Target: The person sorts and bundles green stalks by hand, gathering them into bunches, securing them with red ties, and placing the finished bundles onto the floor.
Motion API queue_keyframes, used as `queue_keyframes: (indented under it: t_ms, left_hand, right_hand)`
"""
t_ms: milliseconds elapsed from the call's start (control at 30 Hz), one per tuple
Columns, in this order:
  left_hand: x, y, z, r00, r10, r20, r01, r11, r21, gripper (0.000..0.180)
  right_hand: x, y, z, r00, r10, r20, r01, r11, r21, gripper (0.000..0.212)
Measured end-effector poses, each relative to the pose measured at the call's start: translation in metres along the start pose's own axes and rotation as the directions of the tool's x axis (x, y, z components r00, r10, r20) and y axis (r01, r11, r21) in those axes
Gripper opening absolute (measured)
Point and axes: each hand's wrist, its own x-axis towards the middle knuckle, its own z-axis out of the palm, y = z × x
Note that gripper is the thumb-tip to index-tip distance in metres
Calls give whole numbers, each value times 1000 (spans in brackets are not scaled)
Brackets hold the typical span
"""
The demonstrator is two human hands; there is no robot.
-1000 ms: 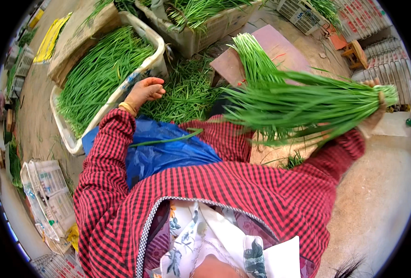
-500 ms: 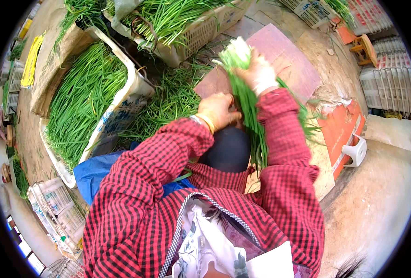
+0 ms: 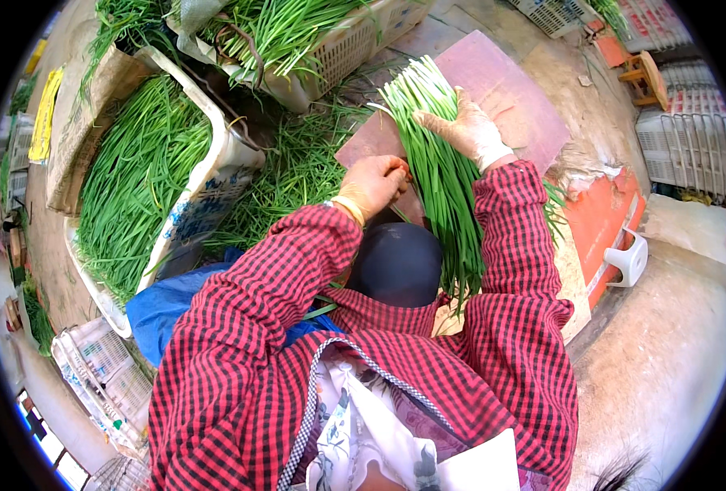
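Observation:
A bunch of green chives (image 3: 439,184) with pale stem ends lies across a pinkish board (image 3: 518,98), its leaves hanging toward me past my dark knee. My gloved right hand (image 3: 467,133) is open over the pale end, thumb stretched across the stems and fingers extended along their right side. Just left of the bunch, my gloved left hand (image 3: 373,188) is closed, its fingers pinched together. A small reddish-orange bit shows at those fingertips; I cannot make out what it is. The left fingers look apart from the bunch, or nearly so.
A white crate (image 3: 207,184) full of chives stands at my left, and another heaped crate (image 3: 355,49) is ahead. Loose chives (image 3: 293,176) cover the floor between. To the right are an orange-red carton (image 3: 600,221), a white plastic stool (image 3: 629,259) and a small wooden stool (image 3: 645,80).
My right hand has loosened from its grip round the stems and spread out. The bunch now lies flatter on the board. My left hand has moved slightly away to the left.

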Motion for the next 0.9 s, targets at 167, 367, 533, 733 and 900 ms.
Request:
queue_keyframes:
  t_ms: [167, 367, 533, 733, 900]
  left_hand:
    - [5, -15, -13, 997, -67, 32, 73, 956, -284, 22]
    - [2, -13, -12, 990, -42, 132, 99, 883, -459, 24]
    - [14, 11, 21, 932, -37, 361, 204, 877, -435, 25]
    - [8, -14, -6, 979, -82, 188, 158, 886, -435, 25]
    - [3, -17, -4, 992, -40, 122, 81, 930, -359, 21]
  right_hand:
    - [11, 46, -5, 972, 215, 92, -194, 522, 831, 77]
    - [54, 155, 24, 776, 627, -66, -313, 473, 824, 56]
    - [64, 342, 0, 823, 329, -462, -504, 799, -328, 47]
    - [62, 137, 21, 871, 394, -294, -357, 918, 174, 34]
    - [49, 143, 25, 891, 380, -249, -108, 709, 697, 21]
